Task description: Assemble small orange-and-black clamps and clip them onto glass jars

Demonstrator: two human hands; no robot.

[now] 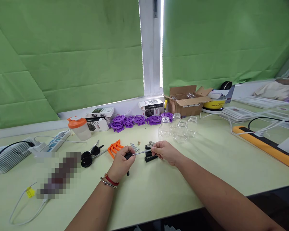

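My left hand (123,162) is closed around the black end of a thin metal rod (142,152). The rod points right, and my right hand (164,150) pinches its far tip or a small part there, which the fingers hide. A small black piece (128,173) shows below my left hand. Close by my right fingers lie black tube-like parts (150,157) and metal springs (151,143). Screws (134,147) and tiny brass-coloured pieces (139,143) lie beyond the rod. Orange handle-shaped parts (115,148) and black round parts with metal rods (87,159) are left of my left hand.
Purple plastic parts (139,120) line the back, near printed boxes (151,105). Several clear jars (182,131) stand before a cardboard box (188,102). An orange-lidded bottle (79,128), a blurred patch (60,176) and a power strip (59,141) are left; an orange-black strip (267,146) is right.
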